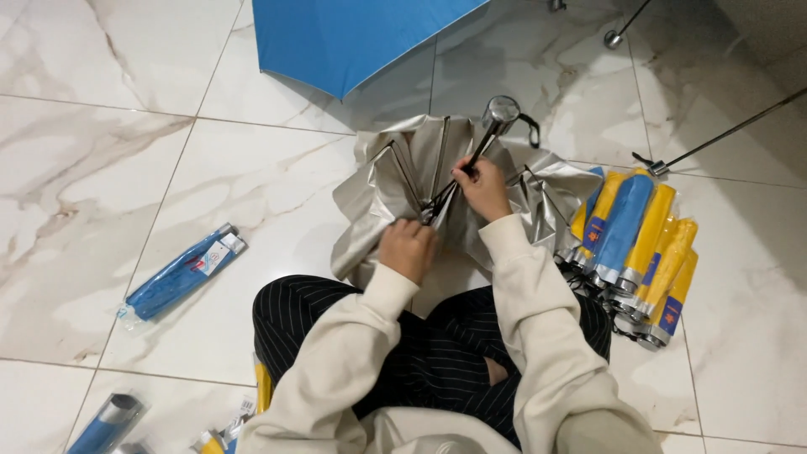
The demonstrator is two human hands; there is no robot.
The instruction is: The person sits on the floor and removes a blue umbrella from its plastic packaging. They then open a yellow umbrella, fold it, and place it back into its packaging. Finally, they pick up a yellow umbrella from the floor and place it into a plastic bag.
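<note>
Hands [409, 249] [482, 187] grip crumpled silver umbrella's [370, 197] thin metal ribs [440, 160].

two open umbrellas [353, 38], several folded umbrellas [635, 244]

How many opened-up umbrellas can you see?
2. A silver umbrella lies half-collapsed before the person, both hands on it; a blue umbrella sits at the top edge. Others may be outside the picture.

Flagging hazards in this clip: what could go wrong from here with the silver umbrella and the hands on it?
The right hand pinches near the thin metal ribs of the half-collapsed silver umbrella; a finger might get nipped. The left hand bunches the canopy, which could snag. The pile of wrapped umbrellas close by could be knocked.
</note>
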